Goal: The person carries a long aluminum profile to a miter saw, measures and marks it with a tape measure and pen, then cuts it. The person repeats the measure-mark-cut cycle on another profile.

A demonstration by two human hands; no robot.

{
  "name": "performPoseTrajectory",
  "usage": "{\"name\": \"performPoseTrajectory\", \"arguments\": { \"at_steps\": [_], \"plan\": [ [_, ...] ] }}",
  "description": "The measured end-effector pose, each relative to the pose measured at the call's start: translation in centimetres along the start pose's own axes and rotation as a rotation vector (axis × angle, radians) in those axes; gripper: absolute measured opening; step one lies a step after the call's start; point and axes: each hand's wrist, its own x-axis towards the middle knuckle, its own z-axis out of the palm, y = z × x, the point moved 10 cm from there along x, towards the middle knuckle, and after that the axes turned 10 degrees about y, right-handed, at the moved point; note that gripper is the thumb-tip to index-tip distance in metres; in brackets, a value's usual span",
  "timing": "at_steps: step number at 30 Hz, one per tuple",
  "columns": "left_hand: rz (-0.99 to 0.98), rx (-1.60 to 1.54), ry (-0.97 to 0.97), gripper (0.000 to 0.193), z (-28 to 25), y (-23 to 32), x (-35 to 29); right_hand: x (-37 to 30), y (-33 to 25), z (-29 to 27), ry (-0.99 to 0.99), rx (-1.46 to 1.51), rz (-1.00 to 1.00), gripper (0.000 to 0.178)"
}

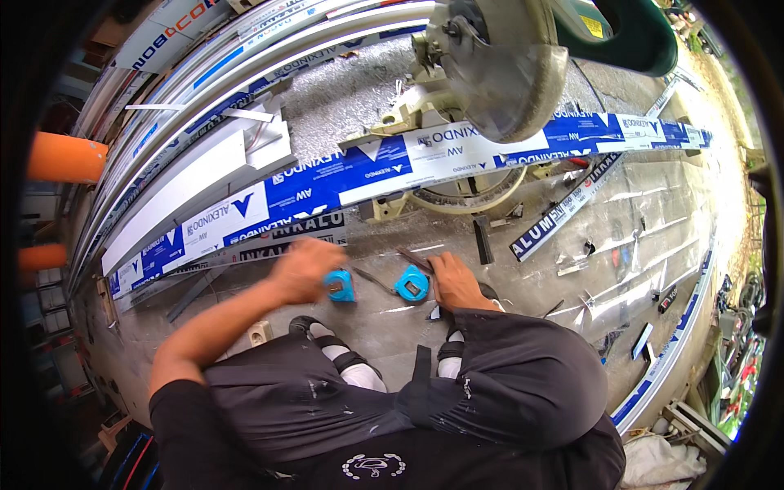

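Bar [310, 189] overhangs both edges of saw base [480, 199], likely for support. Left hand [307, 270], right hand [457, 282] flank 2 tape measures [412, 283]; fingers' grip: cannot tell.

Left fingers [327, 255] are blurred, the saw [518, 73] cut off.

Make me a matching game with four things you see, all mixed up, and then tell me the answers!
Things:
1. tape measures
2. saw
3. long wrapped bar
4. orange tubes

Clues:
A. up at the top, partly dark green
B. over on the far left
C. light blue, one near the left hand, one near the right hand
D. blue and white, stretching across

Pairs: 1-C, 2-A, 3-D, 4-B
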Motion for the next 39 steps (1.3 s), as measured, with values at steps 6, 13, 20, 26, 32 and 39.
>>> {"name": "performPoseTrajectory", "arguments": {
  "at_steps": [6,13,20,26,32,39],
  "plan": [
    [-0.464,-0.266,-0.077,0.092,12.2,7.8,6.3,-0.3,2.6,-1.8,0.193,0.258,0.308,0.019],
    [-0.599,-0.505,-0.004,0.087,13.4,6.4,6.1,-3.3,5.7,0.6,0.043,0.657,0.73,0.033],
    [-0.927,-1.181,-0.055,0.064,13.5,5.4,5.8,-3.3,2.1,2.5,-0.208,1.38,0.979,0.034],
    [-0.897,-0.905,-0.189,0.051,12.3,5.2,5.6,-2.4,0.8,3.2,-0.279,1.161,0.882,0.027],
    [-0.693,-0.766,-0.401,0.051,10.5,3.7,5.0,-2.1,1.2,-0.1,-0.105,1.244,0.921,0.022],
    [-0.69,-0.585,-0.437,0.04,6.8,1.5,3.7,-1.4,1.6,-2.7,-0.054,1.291,0.851,0.023]
  ]
}}
